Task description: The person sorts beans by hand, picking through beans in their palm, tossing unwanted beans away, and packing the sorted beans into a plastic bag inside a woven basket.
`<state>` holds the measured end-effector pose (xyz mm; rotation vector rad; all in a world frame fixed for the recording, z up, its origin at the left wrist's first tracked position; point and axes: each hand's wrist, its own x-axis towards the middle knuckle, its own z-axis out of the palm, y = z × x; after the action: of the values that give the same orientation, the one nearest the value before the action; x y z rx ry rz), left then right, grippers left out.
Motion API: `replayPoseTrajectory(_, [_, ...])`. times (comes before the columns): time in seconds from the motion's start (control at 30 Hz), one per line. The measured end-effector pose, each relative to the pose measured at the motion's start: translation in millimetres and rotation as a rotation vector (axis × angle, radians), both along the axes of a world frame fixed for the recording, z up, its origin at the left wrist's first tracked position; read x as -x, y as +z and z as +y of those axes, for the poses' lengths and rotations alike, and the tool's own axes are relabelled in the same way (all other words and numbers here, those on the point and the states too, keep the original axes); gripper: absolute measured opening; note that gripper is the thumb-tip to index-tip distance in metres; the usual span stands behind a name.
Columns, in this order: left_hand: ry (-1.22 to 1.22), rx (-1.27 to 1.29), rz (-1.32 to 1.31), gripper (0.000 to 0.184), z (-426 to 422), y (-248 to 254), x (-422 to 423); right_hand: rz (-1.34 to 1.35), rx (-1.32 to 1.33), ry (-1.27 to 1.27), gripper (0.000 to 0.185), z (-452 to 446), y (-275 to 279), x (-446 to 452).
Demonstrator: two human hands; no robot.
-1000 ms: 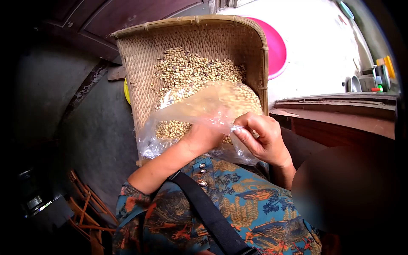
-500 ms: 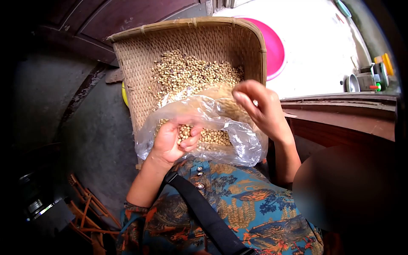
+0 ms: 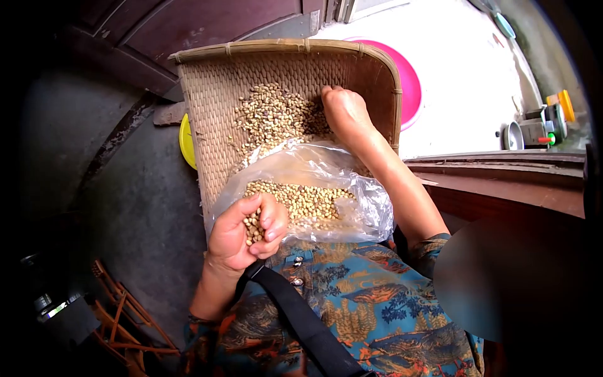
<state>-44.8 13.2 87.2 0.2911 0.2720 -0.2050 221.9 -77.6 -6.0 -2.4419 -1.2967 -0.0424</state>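
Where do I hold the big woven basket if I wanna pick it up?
Probably by both side edges of the basket at once, coming from outside. Its right edge rises into a thick rim that looks easy to curl around, and since beans and a plastic bag lie in it, holding opposite sides should keep it level.

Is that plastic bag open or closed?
The plastic bag is open: its mouth gapes beside the left hand, showing beans inside.

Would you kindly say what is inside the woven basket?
The woven basket holds a loose heap of bean-like seeds and, lower in view, a clear plastic bag with more seeds. The right hand is at the heap's edge. The bottom under heap and bag is covered.
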Motion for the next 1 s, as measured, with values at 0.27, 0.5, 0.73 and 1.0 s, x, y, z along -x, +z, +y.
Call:
replayPoseTrajectory(0.27, [0.119, 0.102, -0.023, 0.033, 12.1, 4.6, -13.8, 1.426, -0.817, 0.199, 0.011, -32.6, 28.5, 4.1])
replayPoseTrajectory(0.5, [0.175, 0.112, -0.046, 0.032, 18.1, 27.2, -36.2, 1.520, -0.990, 0.209, 0.019, -54.5, 39.6, 26.1])
replayPoseTrajectory(0.73, [0.250, 0.179, -0.086, 0.025, 22.8, 39.3, -78.5, 1.531, -1.016, 0.233, 0.018, -62.3, 41.9, 27.9])
replayPoseTrajectory(1.0, [0.295, 0.312, -0.067, 0.026, 7.9, -4.1, -108.9, 0.866, -0.858, 0.013, 0.028, -56.6, 41.7, 31.6])
